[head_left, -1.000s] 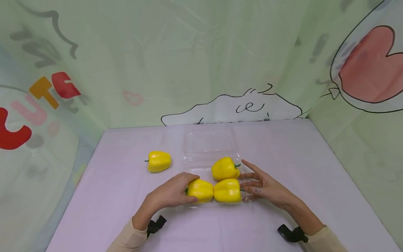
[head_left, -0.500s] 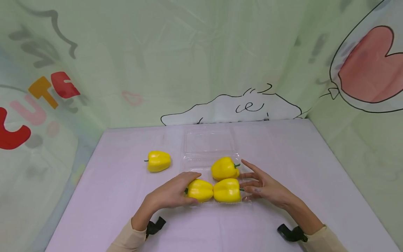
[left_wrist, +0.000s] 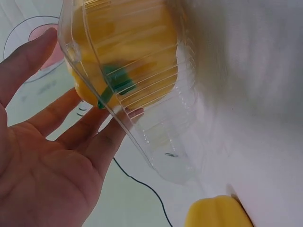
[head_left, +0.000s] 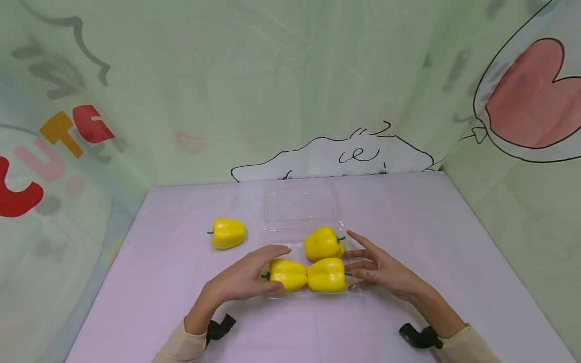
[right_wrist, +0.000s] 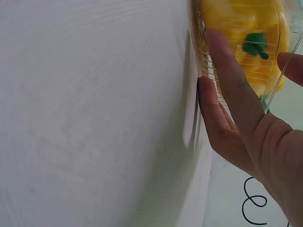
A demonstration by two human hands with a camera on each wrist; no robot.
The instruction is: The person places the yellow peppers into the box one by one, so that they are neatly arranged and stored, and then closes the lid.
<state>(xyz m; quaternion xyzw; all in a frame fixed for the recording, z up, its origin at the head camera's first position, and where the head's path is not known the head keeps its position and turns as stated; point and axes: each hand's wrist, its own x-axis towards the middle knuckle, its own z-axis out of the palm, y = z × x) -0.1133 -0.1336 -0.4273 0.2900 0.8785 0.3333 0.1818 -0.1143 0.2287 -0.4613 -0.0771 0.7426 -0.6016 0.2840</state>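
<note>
– What is your left hand (head_left: 247, 275) doing?

– Its fingers and thumb are spread to either side of a glossy yellow bell pepper with a green stem (head_left: 289, 276), the stem pointing towards your palm; your left wrist view shows the thumb standing away from it, though I cannot tell whether a fingertip touches it

– And where is that pepper?

– In the near left part of a clear plastic hinged box (head_left: 282, 237), end to end with a second yellow pepper (head_left: 327, 275); a third yellow pepper (head_left: 323, 243) lies just behind the second, also in your box

– Your right hand (head_left: 383, 272)?

– Fingers spread and nearly straight, laid against the outside of the box's right wall, as your right wrist view shows

– What else lies before you?

– The transparent lid (head_left: 301, 204) lies folded back on the pale lilac surface (head_left: 408, 217), and a fourth yellow pepper (head_left: 228, 233) rests to the left of the box, its stem turned left, well apart from your right hand
</note>
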